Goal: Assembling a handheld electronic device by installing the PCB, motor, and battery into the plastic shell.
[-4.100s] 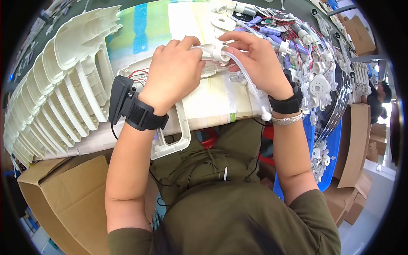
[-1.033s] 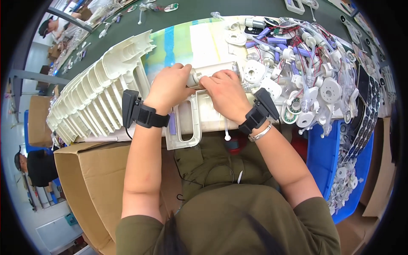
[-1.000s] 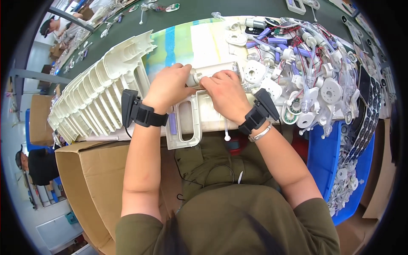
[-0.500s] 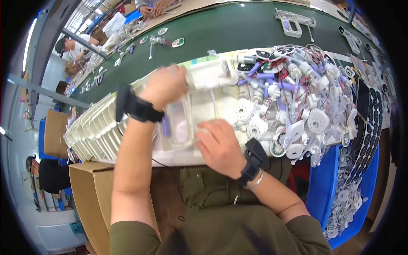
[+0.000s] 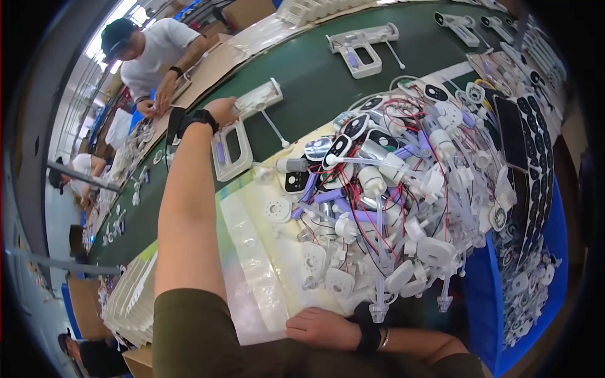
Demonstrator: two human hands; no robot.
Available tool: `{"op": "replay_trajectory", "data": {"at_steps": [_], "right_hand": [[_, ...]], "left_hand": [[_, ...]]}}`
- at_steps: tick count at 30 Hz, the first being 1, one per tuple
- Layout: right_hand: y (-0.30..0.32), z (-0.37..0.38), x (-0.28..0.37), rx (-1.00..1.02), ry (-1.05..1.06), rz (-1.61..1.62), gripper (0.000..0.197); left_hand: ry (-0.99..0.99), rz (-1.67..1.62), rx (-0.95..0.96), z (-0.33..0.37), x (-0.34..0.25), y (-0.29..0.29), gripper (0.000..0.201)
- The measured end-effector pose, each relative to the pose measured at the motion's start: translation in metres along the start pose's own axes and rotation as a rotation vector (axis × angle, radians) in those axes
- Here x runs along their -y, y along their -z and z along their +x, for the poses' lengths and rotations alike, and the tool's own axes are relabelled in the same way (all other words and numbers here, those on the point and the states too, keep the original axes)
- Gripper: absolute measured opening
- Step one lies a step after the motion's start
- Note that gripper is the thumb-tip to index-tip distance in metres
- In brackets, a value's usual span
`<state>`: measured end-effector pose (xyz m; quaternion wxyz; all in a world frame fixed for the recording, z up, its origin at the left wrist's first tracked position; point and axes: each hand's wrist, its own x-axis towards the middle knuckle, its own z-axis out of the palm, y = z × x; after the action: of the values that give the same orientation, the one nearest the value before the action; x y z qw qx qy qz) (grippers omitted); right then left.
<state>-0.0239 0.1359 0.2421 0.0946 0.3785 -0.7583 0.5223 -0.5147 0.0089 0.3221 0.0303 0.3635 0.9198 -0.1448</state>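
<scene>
My left hand (image 5: 222, 113) reaches far out over the green belt, its fingers closed on a white plastic housing (image 5: 234, 151). The housing has a looped handle with a purple cylinder inside and a thin rod with a ball end hanging from it. My right hand (image 5: 320, 329) lies at the near edge of the table, on the clear plastic sheet (image 5: 255, 252), with fingers laid flat and nothing visible in them. Right of the sheet rises a heap of small parts (image 5: 384, 189): white discs, purple cylinders, red and black wires and clear tubes.
The green belt (image 5: 302, 69) carries another white housing (image 5: 362, 53) and more at the far right. Nested white shells (image 5: 131, 293) stand at the left. A blue bin (image 5: 488, 296) of parts is at the right, beside a strip of black ovals (image 5: 535, 157). A co-worker (image 5: 154, 57) sits across the belt.
My left hand has moved forward from the table to the belt with the housing. My right hand has drawn back to the near edge. The whole view has shifted.
</scene>
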Motion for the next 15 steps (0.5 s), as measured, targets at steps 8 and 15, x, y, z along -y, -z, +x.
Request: {"op": "replay_trajectory", "data": {"at_steps": [8,15], "right_hand": [[-0.003,0.001,0.002,0.091,-0.061,0.001,0.014],[-0.004,0.01,0.016,0.124,-0.14,-0.039,0.014]], "left_hand": [[0.291,-0.183,-0.298,-0.017,0.018,-0.026,0.051],[0.124,0.197,-0.077,-0.163,-0.001,0.157,0.028]]}}
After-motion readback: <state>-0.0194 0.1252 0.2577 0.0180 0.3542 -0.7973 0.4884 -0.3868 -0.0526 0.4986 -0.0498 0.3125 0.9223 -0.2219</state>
